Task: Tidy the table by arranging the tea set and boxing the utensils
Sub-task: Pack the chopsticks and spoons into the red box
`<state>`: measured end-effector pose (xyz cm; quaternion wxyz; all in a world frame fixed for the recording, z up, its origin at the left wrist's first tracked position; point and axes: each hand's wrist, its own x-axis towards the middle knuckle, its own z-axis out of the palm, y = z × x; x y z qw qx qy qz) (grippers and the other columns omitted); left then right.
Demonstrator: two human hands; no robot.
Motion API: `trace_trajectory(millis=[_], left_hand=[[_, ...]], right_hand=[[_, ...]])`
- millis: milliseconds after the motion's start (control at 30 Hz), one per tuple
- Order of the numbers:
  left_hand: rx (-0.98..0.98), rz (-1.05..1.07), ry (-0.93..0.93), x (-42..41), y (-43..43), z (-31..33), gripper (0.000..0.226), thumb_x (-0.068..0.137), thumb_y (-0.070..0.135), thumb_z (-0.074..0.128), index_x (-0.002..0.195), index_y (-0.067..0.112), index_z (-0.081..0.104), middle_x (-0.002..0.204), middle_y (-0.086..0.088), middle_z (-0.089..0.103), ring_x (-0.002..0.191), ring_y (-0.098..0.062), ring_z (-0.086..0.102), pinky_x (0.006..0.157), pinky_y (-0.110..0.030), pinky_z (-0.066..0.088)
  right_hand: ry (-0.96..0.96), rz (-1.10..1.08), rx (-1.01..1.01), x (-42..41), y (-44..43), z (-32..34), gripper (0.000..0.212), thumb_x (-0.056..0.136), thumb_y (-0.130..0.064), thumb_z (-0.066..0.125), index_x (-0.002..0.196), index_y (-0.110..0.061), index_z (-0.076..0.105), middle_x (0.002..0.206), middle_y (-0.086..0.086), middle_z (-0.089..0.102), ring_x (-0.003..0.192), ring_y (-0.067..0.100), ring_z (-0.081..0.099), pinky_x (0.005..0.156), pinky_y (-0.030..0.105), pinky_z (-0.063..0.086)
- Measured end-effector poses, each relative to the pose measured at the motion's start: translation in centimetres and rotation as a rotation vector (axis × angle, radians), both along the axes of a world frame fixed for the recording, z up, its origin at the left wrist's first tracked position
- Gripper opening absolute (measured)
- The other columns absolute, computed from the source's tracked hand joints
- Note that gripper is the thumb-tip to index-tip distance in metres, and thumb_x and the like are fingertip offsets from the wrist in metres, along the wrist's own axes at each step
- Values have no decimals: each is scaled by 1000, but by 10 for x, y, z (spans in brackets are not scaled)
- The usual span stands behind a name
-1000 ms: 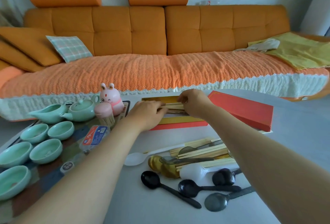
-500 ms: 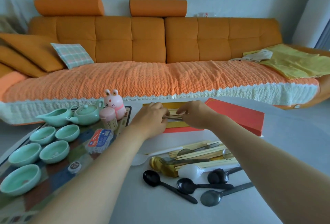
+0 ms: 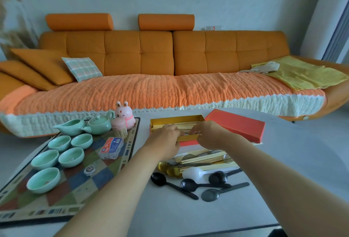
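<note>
Since a second ago our hands have come lower into the gold-lined box (image 3: 177,121) at the far edge of the table (image 3: 283,161), so we judge the chopsticks (image 3: 186,125) are now being laid flat inside and boxing has begun. Our left hand (image 3: 166,137) and right hand (image 3: 205,132) are both curled, fingertips pinching the chopsticks over the near wall of the box. The red lid (image 3: 236,127) lies just right of it, and the other utensils (image 3: 200,168) wait nearer us, unboxed.
</note>
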<state>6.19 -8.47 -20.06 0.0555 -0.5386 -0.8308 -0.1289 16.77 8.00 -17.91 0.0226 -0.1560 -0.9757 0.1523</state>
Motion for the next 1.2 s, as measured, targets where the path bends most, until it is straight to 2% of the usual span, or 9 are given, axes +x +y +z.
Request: trace_trajectory(millis=[100,167,267,400,467,767,867,1000,1200], left_hand=[[70,-61,124,9,-2,3,37,93,16,54,129,20,60,116,4,52,113,-17,48,90,-30,45],[111,-78,112,17,-1,7,30,93,16,55,121,23,64,112,6,53,108,-16,51,84,-28,46],[111,-66,19,31,-1,3,25,94,22,54,117,26,65,111,9,56,103,-16,57,80,-32,50],[61,-21,-108,40,-4,-17,34,99,25,52,132,24,59,126,7,57,115,-15,55,92,-34,50],[44,3,-92,38,-2,-22,34,101,27,48,133,23,59,122,5,58,116,-17,53,92,-36,50],[-81,71,-175,30,8,-19,35,100,44,45,121,28,67,112,3,54,106,-17,51,89,-39,49],[-44,77,-206,30,9,-18,32,102,38,42,117,28,69,110,4,56,100,-17,54,82,-34,48],[25,108,-145,27,5,-17,24,99,25,53,119,28,66,115,6,59,101,-18,56,74,-27,39],[202,169,-85,10,-1,-8,25,98,18,51,113,27,69,106,7,62,96,-17,57,79,-36,50]], right_hand=[[117,37,59,13,-3,1,54,83,3,43,120,-28,67,124,-2,60,109,18,59,92,33,52],[202,61,79,21,-6,3,47,86,5,45,112,-24,71,115,-2,62,105,17,60,92,32,51],[128,76,92,32,-11,-1,40,93,-1,46,112,-26,71,115,-4,67,101,14,63,88,28,53],[51,65,114,39,-8,-20,36,99,-12,47,123,-32,65,124,-6,64,105,15,61,90,29,51],[36,65,157,37,-5,-22,33,100,-17,45,122,-31,65,122,-4,65,104,17,61,90,31,51],[-41,100,240,11,1,-31,23,92,-18,64,112,-28,68,116,-7,61,103,15,59,91,34,52],[-37,102,214,9,4,-32,13,94,-25,62,105,-30,67,110,-8,60,100,16,59,89,36,53],[39,137,158,12,5,-31,11,96,-29,53,100,-32,63,101,-10,63,90,14,61,78,36,55],[293,166,30,2,8,-20,26,93,-8,50,103,-21,70,101,-4,66,88,17,61,76,36,54]])
